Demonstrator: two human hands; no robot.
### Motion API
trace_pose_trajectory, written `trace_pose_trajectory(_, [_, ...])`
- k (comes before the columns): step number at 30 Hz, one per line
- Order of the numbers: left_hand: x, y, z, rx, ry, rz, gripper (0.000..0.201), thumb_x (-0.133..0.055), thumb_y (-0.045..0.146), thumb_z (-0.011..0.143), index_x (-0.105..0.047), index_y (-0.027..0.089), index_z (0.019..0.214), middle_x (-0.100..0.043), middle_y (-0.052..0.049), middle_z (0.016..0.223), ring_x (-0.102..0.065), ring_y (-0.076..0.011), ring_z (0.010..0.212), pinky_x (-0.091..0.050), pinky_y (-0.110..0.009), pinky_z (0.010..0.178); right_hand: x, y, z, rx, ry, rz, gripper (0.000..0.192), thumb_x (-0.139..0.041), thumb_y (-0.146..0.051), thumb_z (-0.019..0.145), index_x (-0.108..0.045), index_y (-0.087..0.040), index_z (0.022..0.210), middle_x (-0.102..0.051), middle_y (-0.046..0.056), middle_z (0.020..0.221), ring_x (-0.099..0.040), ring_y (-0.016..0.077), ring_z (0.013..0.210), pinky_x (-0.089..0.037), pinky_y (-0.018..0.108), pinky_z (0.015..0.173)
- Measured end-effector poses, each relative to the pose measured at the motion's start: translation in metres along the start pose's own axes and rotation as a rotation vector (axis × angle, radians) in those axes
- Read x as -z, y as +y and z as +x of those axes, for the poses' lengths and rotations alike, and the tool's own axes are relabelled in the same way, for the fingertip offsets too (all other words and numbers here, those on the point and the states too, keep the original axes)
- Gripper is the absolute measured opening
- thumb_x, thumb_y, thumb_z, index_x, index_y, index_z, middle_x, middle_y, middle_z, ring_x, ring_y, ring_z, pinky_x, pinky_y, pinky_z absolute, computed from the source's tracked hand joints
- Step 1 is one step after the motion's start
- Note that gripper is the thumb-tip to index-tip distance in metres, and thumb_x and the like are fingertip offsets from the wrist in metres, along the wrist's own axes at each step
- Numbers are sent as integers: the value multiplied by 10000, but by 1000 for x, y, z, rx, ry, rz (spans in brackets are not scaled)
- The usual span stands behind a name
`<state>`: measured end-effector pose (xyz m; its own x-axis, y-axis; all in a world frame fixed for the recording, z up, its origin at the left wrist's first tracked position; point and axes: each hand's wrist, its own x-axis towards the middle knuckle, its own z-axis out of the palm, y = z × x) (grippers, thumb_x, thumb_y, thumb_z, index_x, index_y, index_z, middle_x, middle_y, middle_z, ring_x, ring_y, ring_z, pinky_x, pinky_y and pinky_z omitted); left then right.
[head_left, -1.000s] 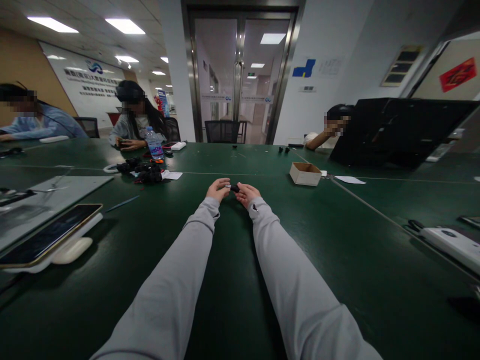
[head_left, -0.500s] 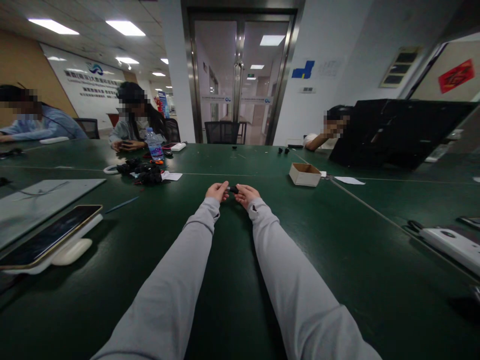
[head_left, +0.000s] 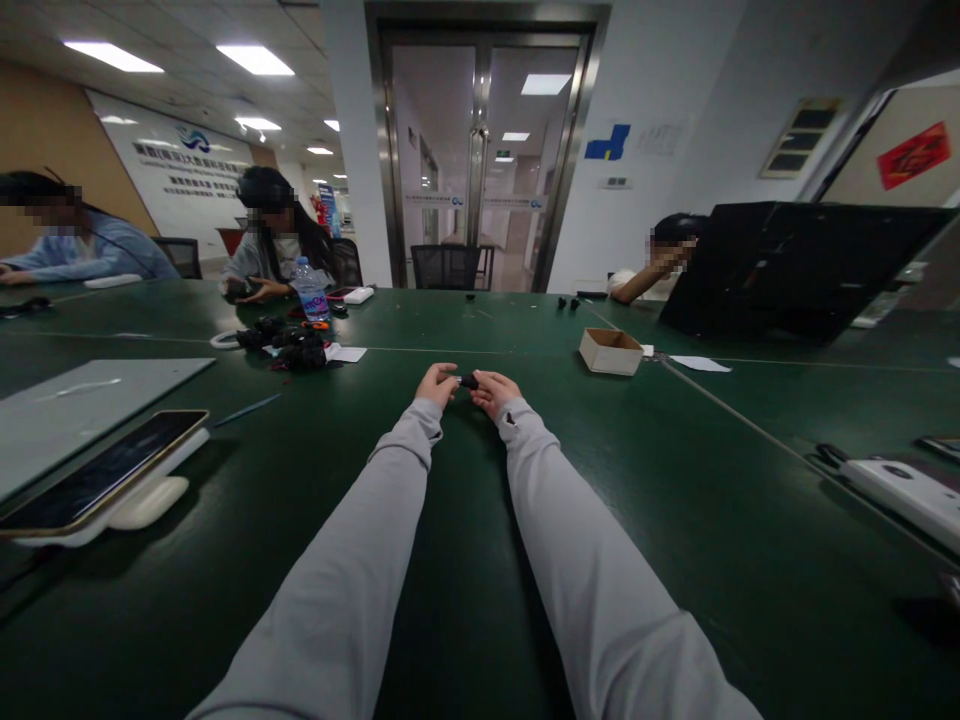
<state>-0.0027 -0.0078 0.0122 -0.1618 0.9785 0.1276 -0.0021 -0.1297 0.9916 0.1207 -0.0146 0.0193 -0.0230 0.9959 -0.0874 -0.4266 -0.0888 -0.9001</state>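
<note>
In the head view, the left hand has changed most. Half a second ago its fingers were closed in on the silver tip; now the index finger is lifted and parted from the thumb, much as it was a second ago. Whether the thumb side still touches the tip, I cannot tell.

The right hand has hardly shifted: thumb and fingers stay pinched on the small black piece, which lies level between the two hands, its silver tip pointing to nine o'clock. I take this as a loosened grip on the left, with the right doing the steadying. Nothing shows the tip coming away from the black body, so the piece looks whole for now, though it is too small to be sure.

Around the hands, the things on the bench lie as they did. From the piece, an open cardboard box sits near three o'clock, two dark bits at two, a black tangle of parts towards nine, a water bottle near ten, and a phone between eight and nine, all well apart from both hands
</note>
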Motion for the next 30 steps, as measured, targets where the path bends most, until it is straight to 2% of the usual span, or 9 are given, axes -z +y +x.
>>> trace_pose_trajectory(3, [-1, 2, -1, 79, 6, 12, 186, -532, 309, 712, -560, 172, 835, -488, 30, 533, -426, -69, 388, -325, -189, 390, 0, 0, 0, -5, -9, -1, 139, -675, -196, 696, -546, -145, 702, -577, 9, 502, -540, 86, 413, -447, 165, 390])
trace_pose_trajectory(7, [0, 3, -3, -5, -25, 14, 223, -581, 199, 647, -557, 184, 869, -488, 38, 554, -441, -66, 423, -347, -180, 410, 0, -1, -1, -10, -9, -2, 100, -642, -164, 722, -545, -140, 710, -580, 11, 508, -536, 83, 409, -443, 163, 388])
trace_pose_trajectory(9, [0, 3, -3, 27, -31, -3, 214, -561, 210, 663, -547, 183, 875, -495, 34, 569, -447, -68, 424, -343, -177, 399, 0, -1, -1, -10, -13, -2, 88, -629, -161, 732, -545, -139, 718, -577, 12, 500, -539, 86, 412, -443, 166, 391])
trace_pose_trajectory(12, [-1, 2, -2, 81, -40, 3, 169, -475, 266, 736, -539, 175, 863, -436, 52, 498, -366, -54, 350, -279, -169, 352, -1, -1, -1, -5, -16, 4, 99, -636, -162, 726, -540, -139, 717, -573, 8, 492, -532, 84, 401, -442, 168, 390])
trace_pose_trajectory(16, [-1, 3, -2, 25, -37, 21, 236, -512, 148, 682, -522, 183, 916, -467, 53, 563, -427, -48, 405, -324, -153, 385, 0, -1, 0, -12, -3, -2, 140, -669, -186, 701, -537, -139, 708, -574, 9, 496, -539, 87, 410, -440, 165, 387])
trace_pose_trajectory(20, [-2, 6, -5, 65, -42, 56, 197, -450, 221, 753, -516, 174, 932, -442, 58, 511, -366, -48, 347, -289, -159, 355, 0, 0, 1, -15, -11, -9, 143, -672, -194, 699, -539, -142, 711, -582, 14, 512, -535, 86, 411, -444, 173, 396])
trace_pose_trajectory(24, [-2, 4, -4, -8, -30, 73, 256, -501, 145, 695, -519, 176, 948, -472, 48, 568, -434, -52, 421, -341, -154, 395, 1, 0, 2, -18, -5, -3, 122, -656, -181, 710, -540, -143, 711, -574, 10, 505, -543, 91, 423, -440, 173, 397])
trace_pose_trajectory(28, [-1, 1, -2, 26, -35, 86, 206, -453, 245, 747, -539, 170, 918, -449, 45, 531, -397, -57, 385, -310, -163, 366, 1, 0, 2, -22, -7, -10, 114, -648, -183, 719, -542, -141, 716, -568, 11, 500, -542, 93, 421, -444, 178, 404])
trace_pose_trajectory(30, [0, 0, -1, -10, -35, 92, 214, -466, 223, 731, -543, 173, 924, -439, 49, 530, -395, -55, 396, -314, -158, 374, 0, 0, 2, -19, -5, -9, 114, -648, -180, 718, -541, -142, 717, -572, 12, 509, -543, 93, 420, -444, 179, 404])
